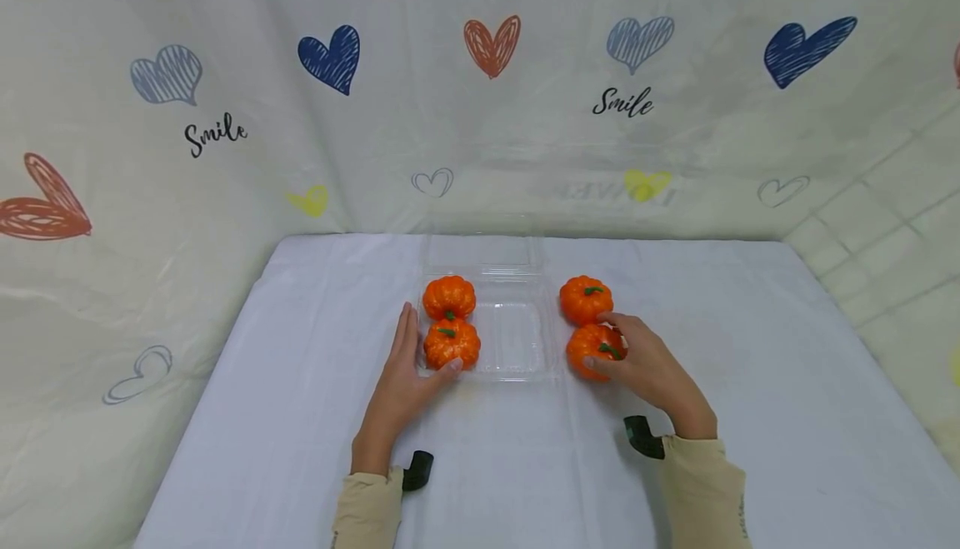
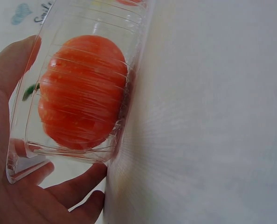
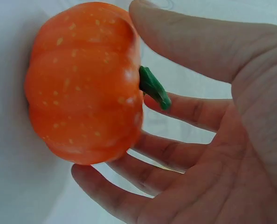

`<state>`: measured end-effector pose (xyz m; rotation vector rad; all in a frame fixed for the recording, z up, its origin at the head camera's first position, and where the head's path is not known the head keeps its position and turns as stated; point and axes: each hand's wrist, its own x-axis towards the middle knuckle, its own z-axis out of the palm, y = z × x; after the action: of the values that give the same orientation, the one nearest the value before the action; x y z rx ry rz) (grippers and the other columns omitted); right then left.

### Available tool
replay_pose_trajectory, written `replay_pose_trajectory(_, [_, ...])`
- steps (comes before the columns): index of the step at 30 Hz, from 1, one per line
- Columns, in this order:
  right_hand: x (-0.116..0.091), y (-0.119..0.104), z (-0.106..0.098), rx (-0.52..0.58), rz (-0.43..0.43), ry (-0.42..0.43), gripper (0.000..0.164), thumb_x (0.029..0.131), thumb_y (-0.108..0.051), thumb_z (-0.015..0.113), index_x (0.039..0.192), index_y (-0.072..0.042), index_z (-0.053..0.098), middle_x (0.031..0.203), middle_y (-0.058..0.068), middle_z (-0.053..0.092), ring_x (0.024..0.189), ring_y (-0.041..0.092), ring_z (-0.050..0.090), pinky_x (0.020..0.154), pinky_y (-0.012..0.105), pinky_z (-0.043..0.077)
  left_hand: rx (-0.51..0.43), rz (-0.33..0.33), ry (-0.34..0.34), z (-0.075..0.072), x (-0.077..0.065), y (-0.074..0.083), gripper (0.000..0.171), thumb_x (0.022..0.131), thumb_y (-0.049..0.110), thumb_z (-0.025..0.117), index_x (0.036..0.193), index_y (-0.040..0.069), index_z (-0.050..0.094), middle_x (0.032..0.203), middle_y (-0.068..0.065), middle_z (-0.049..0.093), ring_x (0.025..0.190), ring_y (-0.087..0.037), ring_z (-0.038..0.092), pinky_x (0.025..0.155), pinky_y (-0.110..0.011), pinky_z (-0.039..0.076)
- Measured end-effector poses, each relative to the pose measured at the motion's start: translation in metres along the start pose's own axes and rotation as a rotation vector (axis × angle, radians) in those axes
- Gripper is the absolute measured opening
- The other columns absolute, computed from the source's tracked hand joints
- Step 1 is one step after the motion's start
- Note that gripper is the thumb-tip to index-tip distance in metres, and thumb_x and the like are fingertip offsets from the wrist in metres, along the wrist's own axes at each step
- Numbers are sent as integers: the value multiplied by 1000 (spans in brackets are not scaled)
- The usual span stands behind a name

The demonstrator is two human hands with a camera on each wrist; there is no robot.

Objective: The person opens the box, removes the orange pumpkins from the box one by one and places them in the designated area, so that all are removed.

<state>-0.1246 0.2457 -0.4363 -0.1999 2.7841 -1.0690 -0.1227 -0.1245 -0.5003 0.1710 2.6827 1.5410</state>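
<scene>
An open clear plastic clamshell box lies on the table, with two orange toy pumpkins in its left half: a rear pumpkin and a front pumpkin. My left hand holds the box at its front left corner, thumb at the front rim and fingers along the left wall. To the right of the box, my right hand has its thumb and fingers around a green-stemmed pumpkin, which appears to rest on the cloth. Just behind that one sits another pumpkin, near the right fingertips.
The box's transparent lid is folded back toward the rear edge of the table. A white cloth covers the table. Behind it hangs a pale curtain printed with hearts. A dark wrist mount sticks out from the left sleeve.
</scene>
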Motion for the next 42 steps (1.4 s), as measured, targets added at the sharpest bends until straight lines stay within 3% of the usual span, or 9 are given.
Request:
replay_pose_trajectory(5, [0,-2,-3,1,-49,62,75,99,-29,79,155,7,44,155,31,43,134,52,48,107,68,46,-4,-5,6,-1,0,0,117,92,65,74,174,16,7,179,11,-2,158,-31,31,125,-54,27])
replay_pose_trajectory(12, [0,-8,-1,62,-122,149,75,102,-27,76,159,5,39,162,28,37,142,51,42,111,71,40,-24,-8,0,0,-2,1,117,92,64,75,174,17,6,179,11,-2,159,-31,30,126,-54,25])
replay_pose_trajectory(18, [5,-23,2,83,-116,170,80,102,-35,75,164,-2,37,171,20,29,154,47,30,115,74,33,-14,-4,3,0,-3,3,117,92,64,75,174,16,6,179,11,-2,159,-30,29,126,-54,25])
replay_pose_trajectory(23, [19,-38,10,81,-165,134,77,102,-35,75,164,-7,40,174,14,26,158,42,25,119,73,28,-9,8,5,-1,-2,3,117,92,64,74,174,14,7,179,9,-2,160,-30,28,126,-54,25])
replay_pose_trajectory(30, [37,-60,24,62,-269,12,77,103,-36,74,167,-15,38,176,8,22,160,36,23,122,66,28,-10,7,4,0,-3,2,117,93,65,73,174,13,7,179,8,-2,160,-29,25,126,-54,24])
replay_pose_trajectory(42, [73,-109,26,-158,-480,-135,73,103,-26,76,166,-13,42,175,15,26,157,41,30,121,63,34,-2,-6,0,-1,-4,4,117,92,65,74,174,13,8,180,6,-2,162,-30,20,125,-58,24])
